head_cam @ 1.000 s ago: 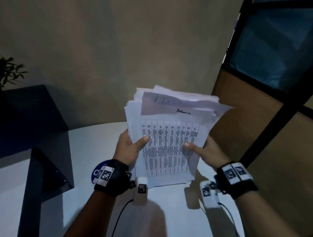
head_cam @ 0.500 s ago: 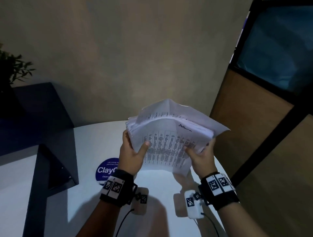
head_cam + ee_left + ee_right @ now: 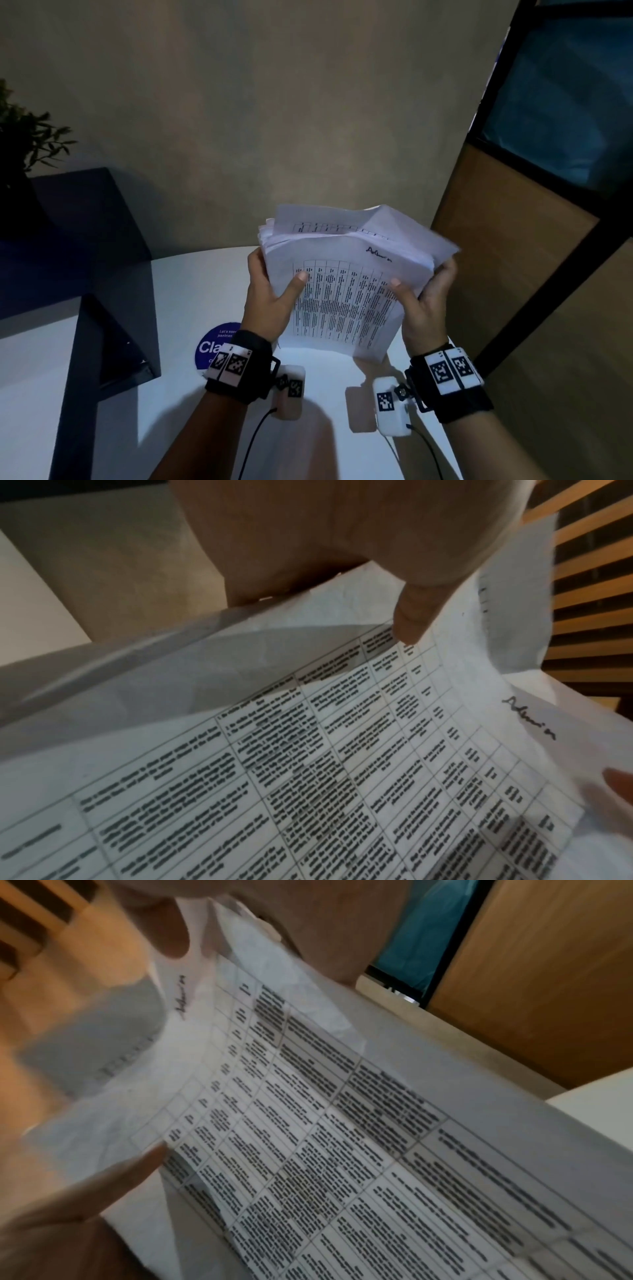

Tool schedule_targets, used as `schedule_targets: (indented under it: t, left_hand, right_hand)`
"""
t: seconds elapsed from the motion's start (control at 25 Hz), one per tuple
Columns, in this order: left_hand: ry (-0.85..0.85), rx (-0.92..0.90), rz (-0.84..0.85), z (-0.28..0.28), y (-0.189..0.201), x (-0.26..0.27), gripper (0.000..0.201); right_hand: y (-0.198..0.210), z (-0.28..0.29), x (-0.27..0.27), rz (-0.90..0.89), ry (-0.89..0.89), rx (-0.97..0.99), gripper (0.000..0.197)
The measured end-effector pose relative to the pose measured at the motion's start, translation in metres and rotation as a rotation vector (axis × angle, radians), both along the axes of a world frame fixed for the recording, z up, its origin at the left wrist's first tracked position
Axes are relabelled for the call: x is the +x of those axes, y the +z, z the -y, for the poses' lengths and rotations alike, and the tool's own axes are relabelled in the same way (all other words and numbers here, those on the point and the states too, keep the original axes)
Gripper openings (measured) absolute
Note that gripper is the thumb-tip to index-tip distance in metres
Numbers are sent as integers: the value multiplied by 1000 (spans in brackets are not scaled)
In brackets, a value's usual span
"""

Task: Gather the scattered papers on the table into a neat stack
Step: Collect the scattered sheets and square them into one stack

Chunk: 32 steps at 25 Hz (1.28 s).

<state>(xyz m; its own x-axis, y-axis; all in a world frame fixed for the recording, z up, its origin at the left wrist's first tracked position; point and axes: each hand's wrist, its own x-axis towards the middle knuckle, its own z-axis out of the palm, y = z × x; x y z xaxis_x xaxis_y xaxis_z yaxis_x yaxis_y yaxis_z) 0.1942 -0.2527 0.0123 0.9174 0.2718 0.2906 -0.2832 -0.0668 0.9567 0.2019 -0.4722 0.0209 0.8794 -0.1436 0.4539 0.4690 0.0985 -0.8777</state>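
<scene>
Both hands grip the paper stack (image 3: pixel 346 284) upright over the table (image 3: pixel 191 291) — left hand (image 3: pixel 270 301) and right hand (image 3: pixel 423 305) thumbs pressed in front, fingers apparently curled behind. Ragged top sheets could slip — uneven squeeze.

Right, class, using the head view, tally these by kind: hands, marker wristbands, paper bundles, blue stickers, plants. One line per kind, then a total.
Hands: 2, left hand, right hand
Wristbands: 2, left wristband, right wristband
Paper bundle: 1
Blue sticker: 1
Plant: 1
Total: 7
</scene>
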Motion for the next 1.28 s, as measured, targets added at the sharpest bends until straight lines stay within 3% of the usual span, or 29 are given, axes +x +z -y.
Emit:
schedule_targets:
  t: [0.2,0.28,0.52,0.68,0.76,0.92,1.28]
  left_hand:
    - [-3,29,-31,0,3,6,54]
    - [1,45,-37,-1,3,7,57]
    - [13,69,-38,-2,3,9,51]
    - [-2,81,-48,-2,5,8,43]
    - [-15,83,-51,-4,7,7,40]
    - [-30,67,-50,-6,6,5,40]
    - [-36,75,-27,-4,2,9,39]
  right_hand:
    - [3,-9,-1,99,-135,-22,26]
    - [2,-7,1,92,-125,-39,19]
    - [-7,2,2,31,-46,-157,32]
    - [-10,6,3,-20,-100,-265,49]
    - [-10,7,5,-24,-98,-244,60]
    - [-6,8,5,12,-56,-137,58]
    - [-12,3,7,162,-130,-155,68]
